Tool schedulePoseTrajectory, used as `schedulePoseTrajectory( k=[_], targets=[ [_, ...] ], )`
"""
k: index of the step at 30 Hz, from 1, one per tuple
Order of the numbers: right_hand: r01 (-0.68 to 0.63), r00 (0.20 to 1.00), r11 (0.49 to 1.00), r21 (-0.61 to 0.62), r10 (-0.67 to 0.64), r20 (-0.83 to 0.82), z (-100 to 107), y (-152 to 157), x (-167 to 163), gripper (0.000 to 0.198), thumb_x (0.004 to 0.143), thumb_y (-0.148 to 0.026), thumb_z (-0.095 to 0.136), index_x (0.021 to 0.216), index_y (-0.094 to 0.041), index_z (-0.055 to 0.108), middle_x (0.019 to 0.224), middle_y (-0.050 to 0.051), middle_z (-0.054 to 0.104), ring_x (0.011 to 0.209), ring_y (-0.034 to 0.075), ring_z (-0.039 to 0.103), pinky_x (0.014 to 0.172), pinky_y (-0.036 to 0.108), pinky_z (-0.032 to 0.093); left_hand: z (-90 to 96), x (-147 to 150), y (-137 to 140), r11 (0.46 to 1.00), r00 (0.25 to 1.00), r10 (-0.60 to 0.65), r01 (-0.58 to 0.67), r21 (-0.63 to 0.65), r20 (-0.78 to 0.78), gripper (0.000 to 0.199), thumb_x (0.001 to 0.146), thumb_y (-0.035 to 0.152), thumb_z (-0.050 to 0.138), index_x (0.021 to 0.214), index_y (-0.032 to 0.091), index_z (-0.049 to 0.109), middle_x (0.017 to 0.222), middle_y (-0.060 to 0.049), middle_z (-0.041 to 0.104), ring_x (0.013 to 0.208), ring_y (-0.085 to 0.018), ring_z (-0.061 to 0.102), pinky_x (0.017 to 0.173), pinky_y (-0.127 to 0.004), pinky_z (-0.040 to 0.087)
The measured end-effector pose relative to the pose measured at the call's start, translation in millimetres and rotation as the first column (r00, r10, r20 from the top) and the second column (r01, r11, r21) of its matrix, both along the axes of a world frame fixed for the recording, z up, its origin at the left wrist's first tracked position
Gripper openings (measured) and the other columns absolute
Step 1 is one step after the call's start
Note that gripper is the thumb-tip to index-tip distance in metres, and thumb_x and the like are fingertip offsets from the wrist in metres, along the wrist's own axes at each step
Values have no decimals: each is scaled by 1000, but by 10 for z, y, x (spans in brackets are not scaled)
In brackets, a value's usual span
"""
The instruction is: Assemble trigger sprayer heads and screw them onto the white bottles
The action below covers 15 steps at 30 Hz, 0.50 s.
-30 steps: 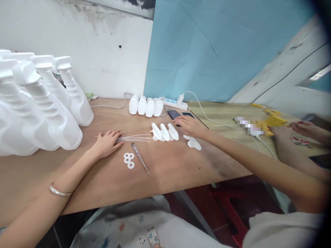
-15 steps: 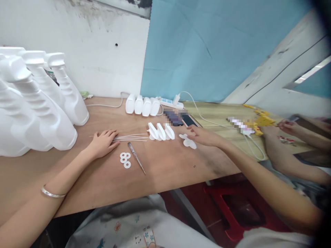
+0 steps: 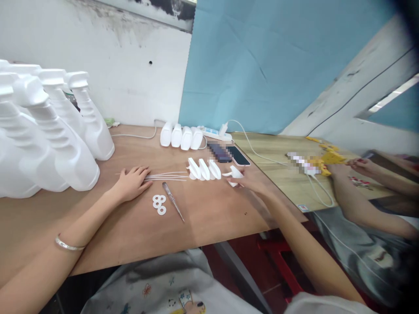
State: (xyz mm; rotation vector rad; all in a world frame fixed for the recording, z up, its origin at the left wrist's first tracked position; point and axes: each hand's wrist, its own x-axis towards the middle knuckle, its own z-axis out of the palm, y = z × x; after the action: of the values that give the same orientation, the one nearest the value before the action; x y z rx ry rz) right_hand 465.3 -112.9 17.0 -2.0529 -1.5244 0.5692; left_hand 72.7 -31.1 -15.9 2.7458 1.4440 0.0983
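My left hand (image 3: 132,184) lies flat on the tabletop, fingers stretched out over the ends of several thin white tubes (image 3: 170,176). My right hand (image 3: 253,182) has its fingers closed round a white plastic spray trigger piece (image 3: 235,173), which stands tilted at the table surface. Just left of it, three similar white trigger pieces (image 3: 203,169) stand in a row beside the tube ends. Closer to me lie several white ring washers (image 3: 159,200) and a screwdriver with a clear handle (image 3: 173,201).
Large white spray-shaped bottles (image 3: 72,144) crowd the left side. Several white caps (image 3: 181,136) line the back, near a power strip (image 3: 216,133) and two phones (image 3: 240,156). Another person's arms (image 3: 356,196) and a yellow object (image 3: 330,157) are at the adjoining table on the right.
My right hand has closed on the trigger piece and tipped it up from lying flat, shifting slightly left. My left hand stays on the tubes. The view has turned slightly.
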Motion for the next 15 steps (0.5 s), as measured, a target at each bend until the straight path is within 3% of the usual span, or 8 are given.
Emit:
schedulePoseTrajectory(
  k=[5, 10, 15],
  targets=[
    [100, 981, 994, 53, -108, 162, -99, 241, -153, 48, 66, -41, 57, 101, -14, 38, 93, 10, 57, 77, 20, 57, 64, 29, 44, 19, -18, 9, 999, 999, -31, 31, 42, 17, 43, 86, 46, 27, 118, 23, 46, 131, -8, 43, 115, -25, 41, 89, -45, 34],
    [-7, 962, 996, 88, -17, 272, -185, 350, -204, 39, 73, -43, 47, 99, -14, 41, 102, 13, 55, 91, 24, 55, 76, 33, 42, 70, -21, 3, 997, 999, -36, 34, 74, 29, 37, 86, 46, 31, 109, 26, 52, 122, -5, 51, 106, -23, 48, 83, -38, 37],
    [-77, 978, 996, 36, 69, 197, -146, 318, -180, 39, 82, -46, 37, 102, -13, 41, 107, 14, 55, 93, 21, 56, 76, 29, 43, 92, -35, 22, 994, 999, -36, 36, 101, -1, 34, 86, 42, 32, 104, 27, 57, 115, -3, 56, 99, -23, 52, 80, -37, 37]
  ],
)
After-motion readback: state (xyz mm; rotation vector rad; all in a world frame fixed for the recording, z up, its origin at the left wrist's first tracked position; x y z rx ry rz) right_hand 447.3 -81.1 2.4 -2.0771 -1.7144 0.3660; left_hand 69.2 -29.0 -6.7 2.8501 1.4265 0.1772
